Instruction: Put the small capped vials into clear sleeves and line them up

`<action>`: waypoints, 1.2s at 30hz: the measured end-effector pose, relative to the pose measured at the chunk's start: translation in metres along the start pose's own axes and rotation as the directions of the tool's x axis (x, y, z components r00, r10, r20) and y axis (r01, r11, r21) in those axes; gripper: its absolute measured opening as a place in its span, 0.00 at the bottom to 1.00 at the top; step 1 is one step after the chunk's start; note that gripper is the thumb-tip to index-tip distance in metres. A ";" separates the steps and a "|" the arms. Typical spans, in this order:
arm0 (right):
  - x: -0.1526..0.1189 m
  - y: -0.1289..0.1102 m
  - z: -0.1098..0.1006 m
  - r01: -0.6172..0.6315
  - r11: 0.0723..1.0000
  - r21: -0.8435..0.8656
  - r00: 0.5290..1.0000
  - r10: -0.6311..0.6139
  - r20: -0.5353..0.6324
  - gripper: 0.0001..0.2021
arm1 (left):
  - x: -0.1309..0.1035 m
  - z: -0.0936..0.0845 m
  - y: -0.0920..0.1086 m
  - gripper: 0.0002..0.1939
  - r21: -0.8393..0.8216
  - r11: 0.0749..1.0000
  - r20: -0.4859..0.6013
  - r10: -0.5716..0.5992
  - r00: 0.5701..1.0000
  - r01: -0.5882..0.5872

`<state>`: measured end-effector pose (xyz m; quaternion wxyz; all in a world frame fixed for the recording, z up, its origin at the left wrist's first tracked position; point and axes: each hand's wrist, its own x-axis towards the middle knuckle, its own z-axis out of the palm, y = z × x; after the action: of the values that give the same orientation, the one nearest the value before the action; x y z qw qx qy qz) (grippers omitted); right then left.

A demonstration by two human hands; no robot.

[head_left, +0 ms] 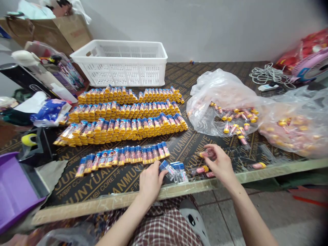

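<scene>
My left hand (151,180) is closed, thumb and fingers pinching a clear plastic label sleeve (167,168) with a blue end. Just right of it lies a small pile of matching flat sleeves (180,172). Between the thumb and fingers of my right hand (220,164) is a small clear tube (207,153), partly hidden, with pink contents and a yellow end. Below that hand, a loose yellow-capped tube (202,169) lies close to the table edge. Beyond my left hand stretches a single row of labelled tubes (125,155), blue at one end and yellow at the other.
Stacked rows of labelled tubes (123,127) lie farther back, before a white plastic basket (118,70). Open plastic bags (222,85) of unlabelled tubes spread at right. A purple dustpan (17,191) is at far left. A white cable (269,76) and a pink fan (312,66) are back right.
</scene>
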<state>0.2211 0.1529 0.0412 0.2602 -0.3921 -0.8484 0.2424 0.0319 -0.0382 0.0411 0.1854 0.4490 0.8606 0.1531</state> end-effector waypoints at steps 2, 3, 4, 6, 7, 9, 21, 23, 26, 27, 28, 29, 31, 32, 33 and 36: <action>0.004 -0.005 0.000 0.049 0.996 -0.080 0.998 -0.046 0.039 0.15 | -0.001 0.000 -0.001 0.12 0.048 0.999 0.011 -0.010 1.000 0.009; 0.006 -0.007 0.002 0.069 0.992 -0.103 0.996 -0.062 0.062 0.15 | 0.000 0.000 -0.002 0.11 0.060 0.998 0.019 -0.008 1.000 0.007; 0.008 -0.008 0.004 0.082 0.991 -0.110 0.994 -0.073 0.084 0.14 | 0.000 0.000 -0.003 0.09 0.057 0.998 0.022 -0.006 1.000 0.005; 0.010 -0.009 0.010 0.090 0.991 -0.095 0.991 -0.080 0.105 0.12 | -0.001 0.000 -0.006 0.06 0.007 1.000 0.008 -0.002 1.000 0.002; 0.011 -0.009 0.013 0.091 0.992 -0.088 0.991 -0.082 0.106 0.12 | -0.001 0.000 -0.007 0.05 -0.036 0.999 -0.006 0.004 1.000 -0.004; 0.011 -0.009 0.019 0.095 0.993 -0.073 0.990 -0.086 0.113 0.13 | -0.002 0.001 -0.010 0.05 -0.152 0.988 -0.048 0.019 0.999 -0.026; -0.018 -0.052 0.028 0.016 0.986 0.168 0.996 -0.030 0.084 0.16 | 0.004 0.004 -0.005 0.05 -0.736 0.674 0.005 -0.087 0.996 0.063; -0.021 -0.054 0.029 0.029 0.983 0.179 0.996 -0.044 0.078 0.09 | 0.003 0.001 -0.004 0.03 -0.642 0.767 -0.011 -0.033 0.999 0.018; -0.024 -0.056 0.030 0.089 0.976 0.198 0.994 -0.099 0.042 0.04 | 0.001 -0.002 -0.004 0.09 -0.452 0.886 -0.080 0.078 0.994 -0.106; -0.025 -0.057 0.030 0.098 0.974 0.204 0.994 -0.107 0.033 0.04 | 0.001 -0.002 -0.005 0.10 -0.379 0.915 -0.103 0.111 0.989 -0.142; -0.026 -0.058 0.030 0.099 0.973 0.207 0.994 -0.107 0.030 0.04 | 0.001 -0.001 -0.005 0.11 -0.310 0.936 -0.120 0.137 0.983 -0.169; -0.026 -0.059 0.030 0.095 0.973 0.208 0.994 -0.104 0.033 0.04 | 0.001 0.000 -0.005 0.12 -0.254 0.949 -0.131 0.157 0.979 -0.186; -0.028 -0.063 0.028 0.093 0.973 0.213 0.993 -0.106 0.050 0.04 | 0.001 0.002 -0.006 0.12 -0.189 0.963 -0.144 0.166 0.976 -0.191; -0.029 -0.064 0.028 0.093 0.972 0.217 0.992 -0.109 0.062 0.04 | 0.001 0.003 -0.006 0.12 -0.179 0.967 -0.143 0.159 0.977 -0.184; -0.030 -0.066 0.027 0.092 0.971 0.221 0.991 -0.111 0.073 0.05 | 0.001 0.003 -0.006 0.11 -0.180 0.969 -0.135 0.148 0.980 -0.171; -0.032 -0.069 0.027 0.080 0.969 0.235 0.990 -0.104 0.091 0.05 | 0.000 0.001 -0.006 0.09 -0.179 0.977 -0.088 0.106 0.990 -0.120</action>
<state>0.1848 0.0825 0.0554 0.2712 -0.3065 -0.8439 0.3468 0.0280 -0.0419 0.0378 0.1831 0.4718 0.8225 0.2596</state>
